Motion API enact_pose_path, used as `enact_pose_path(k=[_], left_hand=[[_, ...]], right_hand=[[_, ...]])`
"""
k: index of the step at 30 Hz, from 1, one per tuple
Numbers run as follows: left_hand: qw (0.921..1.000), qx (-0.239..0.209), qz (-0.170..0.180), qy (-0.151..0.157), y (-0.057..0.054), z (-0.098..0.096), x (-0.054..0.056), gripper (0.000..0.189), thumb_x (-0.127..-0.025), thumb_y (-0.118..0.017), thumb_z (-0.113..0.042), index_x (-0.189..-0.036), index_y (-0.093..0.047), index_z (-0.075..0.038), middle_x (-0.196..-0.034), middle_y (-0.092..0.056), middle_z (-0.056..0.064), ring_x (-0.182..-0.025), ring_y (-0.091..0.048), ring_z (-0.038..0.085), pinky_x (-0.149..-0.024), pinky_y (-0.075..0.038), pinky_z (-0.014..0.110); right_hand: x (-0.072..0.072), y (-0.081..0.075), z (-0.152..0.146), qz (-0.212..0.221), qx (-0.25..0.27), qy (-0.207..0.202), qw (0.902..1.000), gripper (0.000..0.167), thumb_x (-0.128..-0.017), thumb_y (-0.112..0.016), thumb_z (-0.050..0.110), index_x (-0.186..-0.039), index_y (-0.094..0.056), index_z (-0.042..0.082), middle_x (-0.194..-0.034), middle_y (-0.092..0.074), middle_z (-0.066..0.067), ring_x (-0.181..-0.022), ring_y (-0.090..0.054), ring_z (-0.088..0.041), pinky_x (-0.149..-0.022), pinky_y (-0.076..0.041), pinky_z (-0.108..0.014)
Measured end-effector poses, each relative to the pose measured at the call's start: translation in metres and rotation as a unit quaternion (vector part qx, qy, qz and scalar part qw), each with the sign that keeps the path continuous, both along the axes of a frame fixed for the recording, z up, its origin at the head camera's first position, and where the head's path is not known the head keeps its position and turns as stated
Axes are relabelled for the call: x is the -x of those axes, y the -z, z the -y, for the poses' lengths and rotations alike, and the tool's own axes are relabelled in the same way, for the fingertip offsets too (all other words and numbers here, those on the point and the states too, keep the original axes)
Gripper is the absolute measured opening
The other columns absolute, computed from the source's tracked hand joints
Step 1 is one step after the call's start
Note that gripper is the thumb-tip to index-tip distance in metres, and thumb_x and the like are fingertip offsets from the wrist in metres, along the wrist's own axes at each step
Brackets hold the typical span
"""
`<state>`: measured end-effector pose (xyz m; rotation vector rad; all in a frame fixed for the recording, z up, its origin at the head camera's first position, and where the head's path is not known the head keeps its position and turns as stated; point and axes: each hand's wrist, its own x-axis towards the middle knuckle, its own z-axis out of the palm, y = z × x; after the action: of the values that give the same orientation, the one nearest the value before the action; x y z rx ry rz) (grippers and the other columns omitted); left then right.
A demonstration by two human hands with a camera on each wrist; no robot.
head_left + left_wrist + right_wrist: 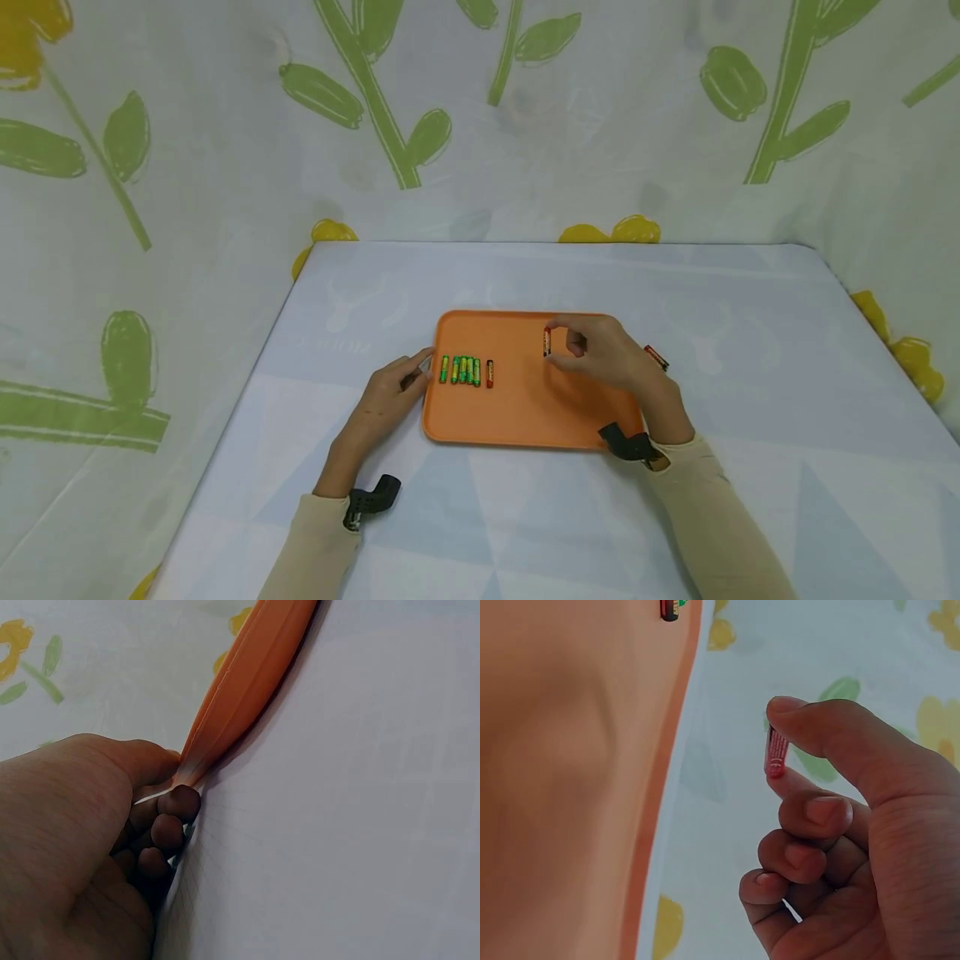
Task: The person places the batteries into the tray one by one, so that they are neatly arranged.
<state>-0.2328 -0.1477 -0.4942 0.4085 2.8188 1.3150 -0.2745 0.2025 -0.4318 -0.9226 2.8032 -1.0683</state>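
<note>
Lining up batteries side by side looks like the step in hand, judging by the layout. The small red cylindrical battery with dark ends is up in the person's right hand, pinched end to end between thumb and forefinger, the other fingers curled in. It's over the right part of the flat orange tray with rounded corners, well apart from the row on the left.

That row is five green-and-yellow cylindrical batteries, then one lone red cylindrical battery just beside them on the right. So my guess is the next move calls for carrying the held one left, keeping it parallel, and setting it next to the lone red one without nudging the neighbours.

Left hand pinches the tray's left edge between thumb and finger, probably to steady it.

Past the tray's right side, near the right wrist, there's more red-and-black battery stock, partly hidden, so can't tell how many. It all sits on a pale tabletop with a faint triangle print, with a white floral backdrop behind.
</note>
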Motion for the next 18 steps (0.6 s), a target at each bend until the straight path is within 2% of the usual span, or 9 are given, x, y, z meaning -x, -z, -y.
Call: enact_pose_path(k=[6, 11, 18], left_hand=[[0.9999, 0.004, -0.01, 0.003, 0.0, 0.001, 0.001, 0.045, -0.104, -0.059, -0.02, -0.147, -0.053, -0.013, -0.083, -0.054, 0.0, -0.071, -0.045, 0.015, -0.063, -0.039, 0.029], [1.0, 0.003, -0.009, 0.003, 0.0, 0.001, 0.001, 0.045, -0.104, -0.058, -0.021, -0.148, -0.052, -0.013, -0.084, -0.055, -0.001, -0.072, -0.046, 0.015, -0.063, -0.039, 0.029], [0.9999, -0.005, -0.011, 0.007, -0.003, -0.001, -0.002, 0.045, -0.103, -0.059, -0.019, -0.147, -0.053, -0.012, -0.084, -0.054, 0.0, -0.072, -0.045, 0.015, -0.064, -0.039, 0.029]], right_hand=[[-0.003, -0.001, 0.009, -0.025, -0.006, -0.001, 0.9997, 0.039, -0.085, -0.082, 0.019, -0.118, -0.068, 0.006, -0.063, -0.043, 0.008, -0.056, -0.039, -0.008, -0.057, -0.036, -0.028], [-0.004, 0.002, 0.015, -0.025, -0.025, 0.009, 0.9993, 0.035, -0.086, -0.082, 0.022, -0.115, -0.069, 0.01, -0.062, -0.042, 0.009, -0.055, -0.037, -0.007, -0.055, -0.033, -0.027], [-0.005, 0.006, 0.023, -0.021, -0.025, 0.008, 0.9994, 0.036, -0.085, -0.082, 0.02, -0.115, -0.067, 0.009, -0.062, -0.042, 0.008, -0.055, -0.038, -0.008, -0.054, -0.031, -0.027]])
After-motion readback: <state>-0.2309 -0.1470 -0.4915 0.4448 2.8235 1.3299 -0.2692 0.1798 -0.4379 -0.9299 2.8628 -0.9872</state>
